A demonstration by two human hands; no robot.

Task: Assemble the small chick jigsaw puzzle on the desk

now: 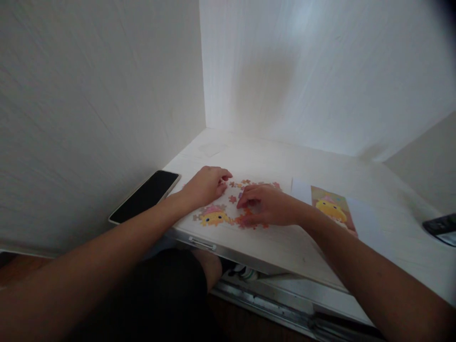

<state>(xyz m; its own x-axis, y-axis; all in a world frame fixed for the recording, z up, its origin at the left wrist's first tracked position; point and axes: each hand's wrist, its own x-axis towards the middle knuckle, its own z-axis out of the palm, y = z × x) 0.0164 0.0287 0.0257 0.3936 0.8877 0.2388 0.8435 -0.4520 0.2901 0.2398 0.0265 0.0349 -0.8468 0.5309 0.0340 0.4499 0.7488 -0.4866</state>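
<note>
Loose jigsaw pieces (232, 199) in orange, pink and brown lie spread over the white tabletop. A joined part of the puzzle (214, 217), with a yellow face, blue eyes and a pink hat, lies near the front edge. My left hand (209, 184) hovers above and behind this part, fingers bent and apart from the thumb, with no piece visible in it. Low over the orange pieces is my right hand (267, 205). Its thumb and curved fingers are apart, and it hides some of the pieces; I cannot tell whether it touches any.
A printed picture (331, 207) of the yellow figure lies on white paper to the right. A dark phone (146, 195) rests at the left by the wall. A black handset (441, 228) is at the far right. The table's front edge has a metal handle (202, 243).
</note>
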